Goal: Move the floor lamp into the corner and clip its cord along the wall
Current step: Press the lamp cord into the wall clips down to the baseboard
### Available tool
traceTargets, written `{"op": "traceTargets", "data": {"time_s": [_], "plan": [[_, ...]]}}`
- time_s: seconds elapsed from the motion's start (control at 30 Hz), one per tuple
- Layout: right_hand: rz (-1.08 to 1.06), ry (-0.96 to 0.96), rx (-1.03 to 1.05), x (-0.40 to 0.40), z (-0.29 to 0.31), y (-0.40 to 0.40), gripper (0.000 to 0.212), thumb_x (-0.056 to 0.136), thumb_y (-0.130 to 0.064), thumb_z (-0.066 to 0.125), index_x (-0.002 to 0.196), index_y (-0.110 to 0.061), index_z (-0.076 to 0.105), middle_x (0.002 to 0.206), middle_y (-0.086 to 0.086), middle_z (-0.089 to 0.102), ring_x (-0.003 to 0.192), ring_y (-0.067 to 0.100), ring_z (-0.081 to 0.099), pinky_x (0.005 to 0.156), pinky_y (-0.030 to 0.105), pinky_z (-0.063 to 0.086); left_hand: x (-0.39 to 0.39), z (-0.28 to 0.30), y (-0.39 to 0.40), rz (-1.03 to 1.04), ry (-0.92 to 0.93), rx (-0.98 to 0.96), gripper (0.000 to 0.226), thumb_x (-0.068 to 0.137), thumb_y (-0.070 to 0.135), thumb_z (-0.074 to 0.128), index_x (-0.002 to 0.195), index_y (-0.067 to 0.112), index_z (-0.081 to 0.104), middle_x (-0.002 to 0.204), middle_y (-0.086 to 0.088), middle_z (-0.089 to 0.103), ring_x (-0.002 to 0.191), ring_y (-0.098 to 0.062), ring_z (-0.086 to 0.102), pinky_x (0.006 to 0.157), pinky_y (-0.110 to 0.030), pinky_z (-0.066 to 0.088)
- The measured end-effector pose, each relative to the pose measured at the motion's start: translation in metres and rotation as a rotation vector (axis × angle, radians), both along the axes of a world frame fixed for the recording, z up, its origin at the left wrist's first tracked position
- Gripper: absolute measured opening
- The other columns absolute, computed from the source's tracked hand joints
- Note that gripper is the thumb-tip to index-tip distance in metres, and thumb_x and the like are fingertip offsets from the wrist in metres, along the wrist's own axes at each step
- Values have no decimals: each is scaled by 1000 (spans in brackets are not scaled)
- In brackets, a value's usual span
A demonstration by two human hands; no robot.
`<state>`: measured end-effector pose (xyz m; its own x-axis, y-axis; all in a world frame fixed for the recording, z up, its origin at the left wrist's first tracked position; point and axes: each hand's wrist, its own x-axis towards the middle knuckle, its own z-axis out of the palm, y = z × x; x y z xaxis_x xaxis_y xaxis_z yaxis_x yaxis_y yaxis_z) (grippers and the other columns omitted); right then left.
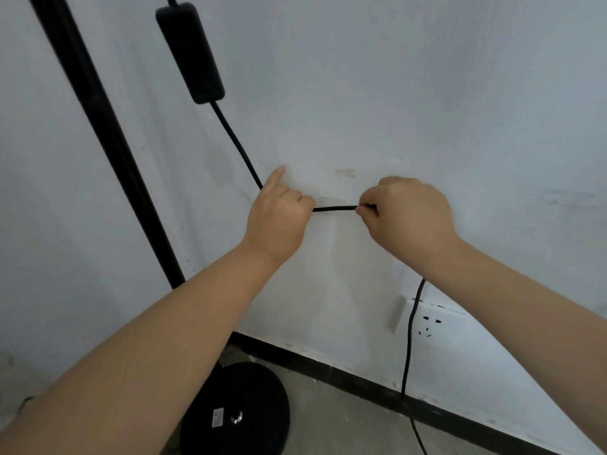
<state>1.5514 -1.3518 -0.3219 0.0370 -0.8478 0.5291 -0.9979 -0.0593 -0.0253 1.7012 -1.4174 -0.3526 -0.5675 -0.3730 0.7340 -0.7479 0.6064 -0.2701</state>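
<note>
The clipping step is in hand: the left hand [279, 213] and right hand [405, 213] pinch the thin black lamp cord [333, 209] taut against the white wall [427, 93], seemingly over a pale clip. Next it needs pressing in.

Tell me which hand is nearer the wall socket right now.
Right. The right hand pinches the cord on the wall almost directly above the wall socket. The left hand grips the same cord farther left, toward the lamp pole.

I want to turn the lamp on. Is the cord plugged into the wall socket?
No, the wall socket shows bare holes, and the cord only hangs past its left edge toward the floor.
</note>
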Motion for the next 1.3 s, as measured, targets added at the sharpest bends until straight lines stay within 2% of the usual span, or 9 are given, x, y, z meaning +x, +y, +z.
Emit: {"op": "traceTargets", "data": {"time_s": [0.3, 0.37, 0.63, 0.87, 1.0, 1.1, 1.2, 1.23, 1.3], "plan": [[-77, 109, 27, 0, 23, -6, 16, 83, -7, 49, 85, -5, 65, 76, 7, 48, 65, 27, 42, 43, 21, 16, -2, 0, -13, -87, 126, 43, 18, 54, -16, 78, 54, -7, 62, 40, -20, 59, 42, -29, 62, 73, -65, 51], [-89, 94, 33, -6, 27, -6, 16, 84, -8, 49, 86, -5, 65, 79, 10, 54, 66, 28, 43, 44, 21, 17, -4, 1, -13, -110, 131, 44, 16, 55, -15, 77, 57, -8, 63, 43, -21, 60, 45, -31, 63, 75, -65, 50], [-59, -18, -13, -39, 24, 7, 20, 87, -18, 49, 89, -9, 66, 94, 14, 66, 85, 36, 58, 61, 31, 36, -16, -2, -10, -122, 53, -81, 19, 53, -16, 80, 63, -6, 68, 51, -19, 63, 51, -29, 64, 74, -58, 54], [26, -152, -129, -58, -16, 22, 19, 85, -16, 54, 88, -5, 70, 80, 19, 66, 77, 38, 60, 60, 37, 45, -15, -7, -2, 16, -45, -236, 19, 56, -13, 73, 64, 3, 68, 57, -9, 67, 57, -24, 66, 85, -61, 48], [78, -235, -110, -58, -43, 29, 15, 82, -8, 57, 87, -2, 70, 72, 22, 66, 69, 39, 62, 57, 41, 51, -14, -11, -2, 21, -31, -227, 21, 55, -16, 71, 69, 0, 69, 62, -12, 69, 58, -26, 67, 86, -61, 48], [133, -291, -59, -56, -62, 32, 21, 83, -4, 54, 99, -4, 68, 75, 23, 68, 73, 38, 64, 61, 45, 54, -17, -11, 0, 27, -30, -182, 23, 54, -17, 71, 71, -1, 69, 65, -14, 70, 59, -27, 67, 86, -62, 47], [158, -379, 27, -56, -77, 32, 32, 88, -6, 47, 118, -11, 58, 93, 20, 71, 89, 32, 65, 77, 36, 50, -18, -9, 3, 30, -30, -145, 24, 53, -17, 72, 73, -3, 69, 67, -17, 71, 60, -29, 68, 85, -63, 47], [169, -439, 63, -56, -80, 33, 34, 89, -6, 46, 120, -12, 56, 95, 18, 72, 86, 26, 66, 78, 30, 46, -18, -9, 5, 32, -30, -129, 24, 53, -17, 72, 73, -4, 69, 67, -17, 70, 61, -30, 68, 85, -64, 46], [189, -611, 163, -57, -85, 36, 33, 89, -6, 44, 120, -13, 57, 81, 12, 71, 59, -1, 60, 60, 12, 40, -20, -8, 9, 23, -20, -107, 24, 54, -17, 72, 75, -5, 69, 70, -19, 71, 63, -31, 68, 86, -64, 46]]}}
